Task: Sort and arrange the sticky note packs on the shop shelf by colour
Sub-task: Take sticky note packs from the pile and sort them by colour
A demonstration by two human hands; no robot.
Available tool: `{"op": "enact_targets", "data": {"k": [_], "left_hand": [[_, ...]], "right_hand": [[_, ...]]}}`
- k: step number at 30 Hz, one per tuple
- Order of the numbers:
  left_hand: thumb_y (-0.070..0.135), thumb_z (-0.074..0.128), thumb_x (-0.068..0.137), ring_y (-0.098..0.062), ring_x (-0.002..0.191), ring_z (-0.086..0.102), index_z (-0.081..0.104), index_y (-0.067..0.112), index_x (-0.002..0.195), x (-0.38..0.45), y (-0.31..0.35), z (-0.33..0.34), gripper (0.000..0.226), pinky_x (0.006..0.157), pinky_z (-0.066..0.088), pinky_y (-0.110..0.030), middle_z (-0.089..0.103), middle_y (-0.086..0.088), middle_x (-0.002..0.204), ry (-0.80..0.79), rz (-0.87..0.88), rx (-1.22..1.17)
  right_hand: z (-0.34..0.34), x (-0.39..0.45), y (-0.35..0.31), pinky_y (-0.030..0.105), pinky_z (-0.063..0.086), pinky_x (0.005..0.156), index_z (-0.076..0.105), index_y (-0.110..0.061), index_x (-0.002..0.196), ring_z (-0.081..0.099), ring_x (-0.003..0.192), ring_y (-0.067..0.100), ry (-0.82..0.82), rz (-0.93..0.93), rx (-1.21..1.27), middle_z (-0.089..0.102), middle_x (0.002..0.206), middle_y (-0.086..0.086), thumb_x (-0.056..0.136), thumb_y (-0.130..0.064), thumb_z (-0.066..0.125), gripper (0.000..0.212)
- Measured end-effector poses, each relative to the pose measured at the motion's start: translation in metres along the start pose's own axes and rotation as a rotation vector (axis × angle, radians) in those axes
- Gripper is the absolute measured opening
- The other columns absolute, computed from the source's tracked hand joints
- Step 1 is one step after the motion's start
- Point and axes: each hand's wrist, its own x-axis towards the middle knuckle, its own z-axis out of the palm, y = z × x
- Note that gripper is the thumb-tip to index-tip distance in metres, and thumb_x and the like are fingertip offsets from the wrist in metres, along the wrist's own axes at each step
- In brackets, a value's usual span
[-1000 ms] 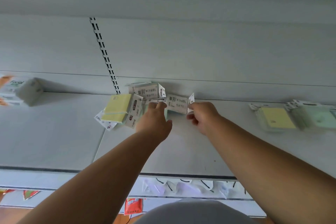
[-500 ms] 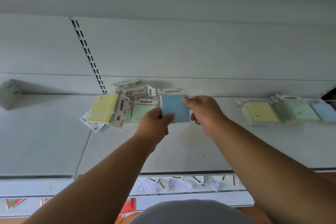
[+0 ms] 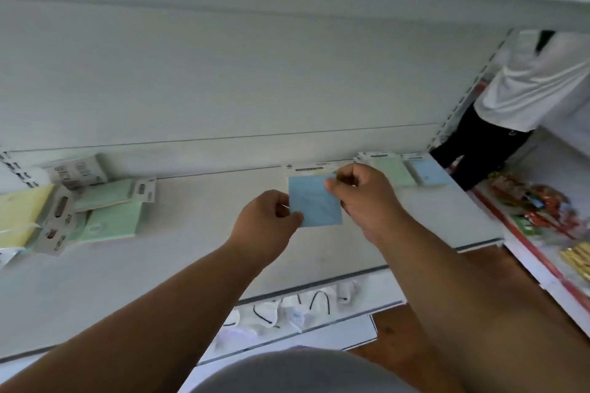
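A blue sticky note pack (image 3: 314, 201) hangs above the white shelf (image 3: 198, 252), held by both hands. My left hand (image 3: 266, 223) pinches its lower left corner and my right hand (image 3: 364, 198) grips its upper right edge. On the left lies a loose heap: a yellow pack (image 3: 20, 217), two green packs (image 3: 111, 220) and packs lying label side up (image 3: 76, 171). At the back right sit a green pack (image 3: 394, 172) and a blue pack (image 3: 427, 171) side by side; a yellow edge shows behind the held pack.
Another person in a white top and black trousers (image 3: 498, 124) stands at the right end of the shelf. Colourful packaged goods (image 3: 542, 207) fill a lower shelf on the right. White items with black cords (image 3: 297, 309) lie on the shelf below.
Both hands have carried the blue pack away from the left heap toward the right. The camera has swung right, so the heap now sits at the left edge and the other person has come into view.
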Motion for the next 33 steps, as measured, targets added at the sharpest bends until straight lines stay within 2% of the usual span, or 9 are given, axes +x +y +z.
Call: {"op": "enact_targets", "data": {"k": [5, 8, 10, 14, 21, 24, 26, 29, 33], "left_hand": [[0.035, 0.065, 0.085, -0.007, 0.07, 0.056, 0.061, 0.029, 0.091, 0.008, 0.057, 0.115, 0.01, 0.057, 0.037, -0.02, 0.061, 0.012, 0.075, -0.081, 0.111, 0.163], [0.037, 0.064, 0.086, -0.012, 0.077, 0.061, 0.063, 0.027, 0.095, 0.014, 0.081, 0.186, 0.013, 0.065, 0.043, -0.024, 0.062, 0.012, 0.075, -0.154, 0.047, 0.21], [0.037, 0.063, 0.087, -0.018, 0.089, 0.064, 0.062, 0.026, 0.096, 0.022, 0.096, 0.226, 0.014, 0.075, 0.048, -0.026, 0.067, 0.007, 0.087, -0.181, 0.013, 0.27], [0.039, 0.063, 0.086, -0.022, 0.104, 0.061, 0.061, 0.021, 0.114, 0.04, 0.124, 0.286, 0.033, 0.084, 0.047, -0.028, 0.066, -0.001, 0.111, -0.125, -0.026, 0.382], [0.038, 0.065, 0.083, -0.024, 0.101, 0.06, 0.058, 0.019, 0.111, 0.055, 0.139, 0.333, 0.035, 0.075, 0.045, -0.029, 0.064, -0.003, 0.111, -0.073, -0.099, 0.59], [0.045, 0.065, 0.081, -0.024, 0.099, 0.061, 0.056, 0.021, 0.11, 0.052, 0.14, 0.336, 0.039, 0.077, 0.049, -0.032, 0.065, -0.001, 0.108, -0.014, -0.071, 0.606], [0.046, 0.064, 0.082, -0.022, 0.097, 0.062, 0.054, 0.023, 0.112, 0.046, 0.139, 0.334, 0.039, 0.074, 0.048, -0.031, 0.066, 0.001, 0.105, 0.034, -0.054, 0.586], [0.043, 0.059, 0.084, -0.019, 0.092, 0.063, 0.054, 0.027, 0.112, 0.037, 0.129, 0.323, 0.032, 0.072, 0.048, -0.029, 0.068, 0.005, 0.099, 0.056, -0.062, 0.535], [0.042, 0.056, 0.085, -0.014, 0.082, 0.062, 0.054, 0.031, 0.108, 0.019, 0.107, 0.291, 0.025, 0.069, 0.048, -0.028, 0.067, 0.011, 0.086, 0.077, -0.077, 0.502]], "right_hand": [[-0.119, 0.023, 0.06, 0.031, 0.047, 0.067, 0.065, -0.022, 0.082, 0.058, 0.071, 0.016, 0.058, 0.054, -0.103, 0.064, 0.077, -0.004, 0.081, -0.025, 0.073, 0.009], [-0.184, 0.037, 0.097, 0.032, 0.047, 0.071, 0.066, -0.018, 0.089, 0.059, 0.075, 0.018, 0.016, 0.146, -0.192, 0.066, 0.084, -0.001, 0.082, -0.029, 0.073, 0.014], [-0.219, 0.049, 0.115, 0.03, 0.048, 0.071, 0.065, -0.019, 0.091, 0.06, 0.078, 0.017, -0.013, 0.185, -0.251, 0.066, 0.089, 0.0, 0.084, -0.028, 0.072, 0.014], [-0.265, 0.082, 0.14, 0.023, 0.039, 0.055, 0.065, -0.017, 0.091, 0.057, 0.071, 0.013, -0.068, 0.251, -0.359, 0.063, 0.083, 0.0, 0.086, -0.03, 0.07, 0.015], [-0.283, 0.12, 0.164, 0.026, 0.041, 0.054, 0.067, -0.012, 0.093, 0.061, 0.075, 0.018, -0.219, 0.254, -0.666, 0.066, 0.089, 0.005, 0.085, -0.037, 0.069, 0.026], [-0.284, 0.114, 0.165, 0.035, 0.053, 0.072, 0.058, -0.017, 0.094, 0.06, 0.084, 0.02, -0.155, 0.159, -0.802, 0.062, 0.09, 0.002, 0.085, -0.042, 0.068, 0.029], [-0.28, 0.104, 0.165, 0.036, 0.052, 0.075, 0.052, -0.02, 0.092, 0.058, 0.086, 0.019, -0.119, 0.062, -0.794, 0.059, 0.091, 0.0, 0.087, -0.038, 0.066, 0.024], [-0.265, 0.092, 0.159, 0.03, 0.049, 0.066, 0.051, -0.022, 0.091, 0.058, 0.082, 0.018, -0.094, -0.09, -0.728, 0.059, 0.089, -0.001, 0.09, -0.034, 0.062, 0.017], [-0.226, 0.073, 0.144, 0.026, 0.044, 0.062, 0.053, -0.022, 0.09, 0.055, 0.076, 0.015, -0.157, -0.181, -0.677, 0.059, 0.085, -0.005, 0.09, -0.034, 0.06, 0.014]]}}
